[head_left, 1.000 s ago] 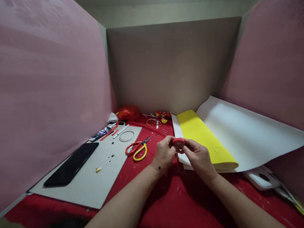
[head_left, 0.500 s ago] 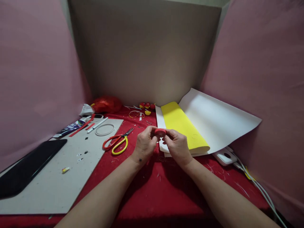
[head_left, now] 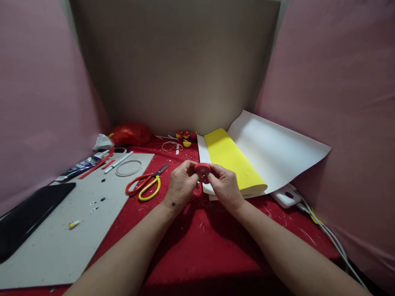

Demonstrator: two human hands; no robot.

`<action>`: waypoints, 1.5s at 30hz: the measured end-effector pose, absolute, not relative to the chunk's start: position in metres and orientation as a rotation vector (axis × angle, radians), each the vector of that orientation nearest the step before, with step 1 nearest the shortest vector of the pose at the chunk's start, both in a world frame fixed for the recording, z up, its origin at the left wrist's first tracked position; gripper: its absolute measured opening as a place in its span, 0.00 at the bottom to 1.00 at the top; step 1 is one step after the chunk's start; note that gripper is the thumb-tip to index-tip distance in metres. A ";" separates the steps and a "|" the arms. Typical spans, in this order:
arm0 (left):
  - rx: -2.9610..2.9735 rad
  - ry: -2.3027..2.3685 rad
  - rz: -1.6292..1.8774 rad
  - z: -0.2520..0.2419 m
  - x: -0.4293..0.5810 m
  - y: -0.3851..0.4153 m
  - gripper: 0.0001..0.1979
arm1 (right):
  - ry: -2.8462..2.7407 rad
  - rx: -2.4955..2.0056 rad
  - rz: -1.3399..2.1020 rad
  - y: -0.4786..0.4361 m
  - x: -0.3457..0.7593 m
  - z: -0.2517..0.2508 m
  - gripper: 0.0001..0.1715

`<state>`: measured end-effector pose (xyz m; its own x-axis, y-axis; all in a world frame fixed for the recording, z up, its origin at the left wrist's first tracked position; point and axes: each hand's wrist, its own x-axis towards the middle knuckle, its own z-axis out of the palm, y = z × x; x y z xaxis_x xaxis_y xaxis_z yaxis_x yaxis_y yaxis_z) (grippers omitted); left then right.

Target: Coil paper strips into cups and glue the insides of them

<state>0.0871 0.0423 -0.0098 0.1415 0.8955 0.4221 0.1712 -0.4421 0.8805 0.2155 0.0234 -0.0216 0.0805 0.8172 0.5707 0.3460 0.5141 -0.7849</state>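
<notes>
Three upright panels wall in the scene: two pink ones, left and right, and one grey-brown one at the far side. Between them lies one counter (head_left: 197, 246) under a red cloth strewn with small paper scraps.

One grey board (head_left: 61, 238) covers the left part of the counter. One white sheet (head_left: 277, 152) lies at the far right, its far edge curling up the pink panel. One yellow corrugated sheet (head_left: 231, 160) lies on top of it. One flat black slab (head_left: 27, 213) rests on the near left of the board.

Two bare forearms reach in from the near edge. The left hand (head_left: 182, 185) and right hand (head_left: 225, 187) meet at the centre, above the near left corner of the sheets. Each grip is narrow, pinching one red ribbed disc (head_left: 202, 167) between thumb and fingertips, clear of the counter. The fingers hide its underside.

Left of the hands lies one pair of scissors (head_left: 145, 186) with one red and one yellow handle, across the board's edge. Farther left are one white ring (head_left: 128, 168) and one white pen (head_left: 118, 162). One crumpled red bag (head_left: 129, 133) sits at the far left. One white box (head_left: 285, 196) with cables (head_left: 327, 234) lies right of the sheets. Three small red and yellow balls (head_left: 185, 135) line the far edge.
</notes>
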 end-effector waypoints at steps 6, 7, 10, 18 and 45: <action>1.764 1.080 1.393 -0.012 0.086 0.044 0.07 | -1.549 -1.119 0.371 0.023 0.216 -0.020 0.17; 1.755 1.087 1.389 -0.012 0.086 0.045 0.06 | -1.545 -1.102 0.389 0.023 0.216 -0.020 0.17; 1.709 1.084 1.343 -0.013 0.087 0.046 0.07 | -1.539 -1.047 0.492 0.025 0.217 -0.022 0.16; 1.657 1.068 1.336 -0.006 0.087 0.043 0.06 | -1.505 -1.040 0.481 0.025 0.217 -0.021 0.15; 1.707 1.089 1.305 -0.008 0.086 0.044 0.07 | -1.551 -1.098 0.464 0.024 0.217 -0.020 0.14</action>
<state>0.0864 0.0442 -0.0084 0.1324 0.9209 0.3666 0.1959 -0.3869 0.9011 0.2167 0.0237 -0.0200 0.0577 0.8322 0.5515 0.3924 0.4890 -0.7790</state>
